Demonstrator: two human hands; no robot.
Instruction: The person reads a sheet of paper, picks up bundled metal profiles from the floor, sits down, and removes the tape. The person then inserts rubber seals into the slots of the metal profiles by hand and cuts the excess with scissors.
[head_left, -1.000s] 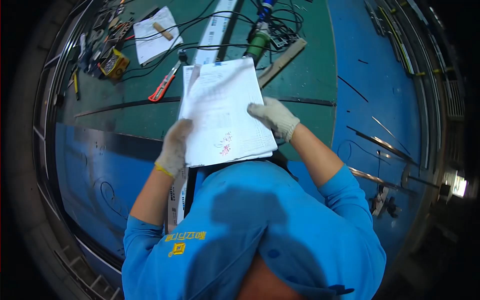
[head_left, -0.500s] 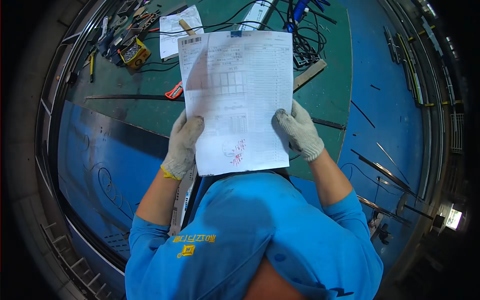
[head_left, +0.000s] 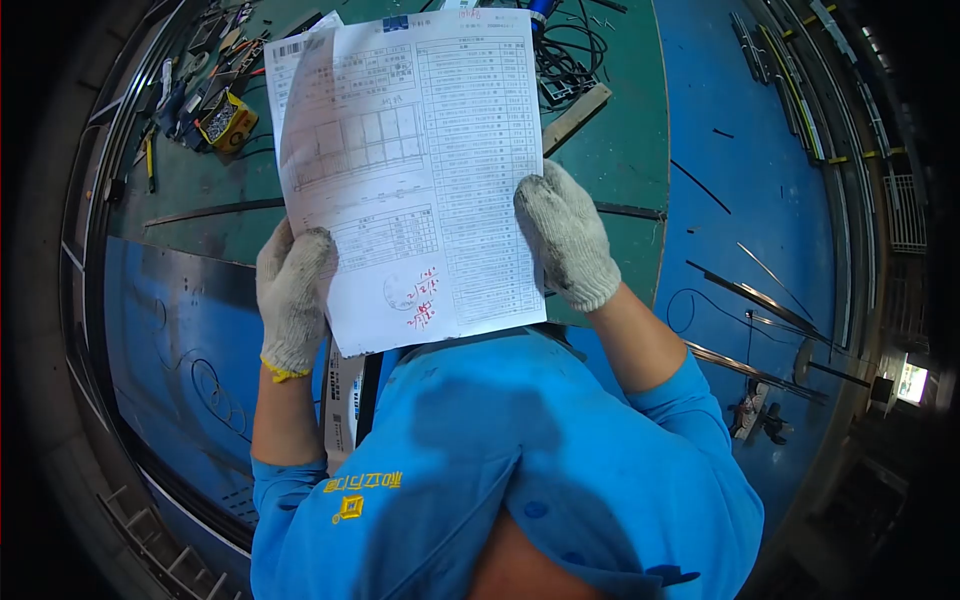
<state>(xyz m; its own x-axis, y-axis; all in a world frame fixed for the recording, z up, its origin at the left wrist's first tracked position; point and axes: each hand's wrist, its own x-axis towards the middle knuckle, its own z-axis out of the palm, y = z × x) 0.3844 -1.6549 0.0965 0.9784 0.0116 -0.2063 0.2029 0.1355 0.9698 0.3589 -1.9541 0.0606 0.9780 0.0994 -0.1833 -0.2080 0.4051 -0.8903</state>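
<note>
A sheaf of printed papers point(head_left: 400, 180) with tables, a barcode at the top left and red handwriting near the bottom is held up in front of my chest. Its left edge is gripped by my left hand point(head_left: 296, 295), in a whitish knitted glove with a yellow cuff, thumb on the front. On the right edge my right hand point(head_left: 572, 240), in a similar glove, also has its thumb on the printed face. The fingers behind the papers are mostly hidden.
Beyond the papers lies a green work surface point(head_left: 625, 130) with a yellow box of small parts point(head_left: 228, 124), scattered tools, black cables point(head_left: 572, 60) and a wooden strip point(head_left: 577, 118). Blue surfaces point(head_left: 740, 200) flank it, with metal profiles point(head_left: 790, 85) at the right.
The papers have come up closer to the camera and shifted left since half a second ago, both hands moving with them. They now cover the red cutter seen earlier.
</note>
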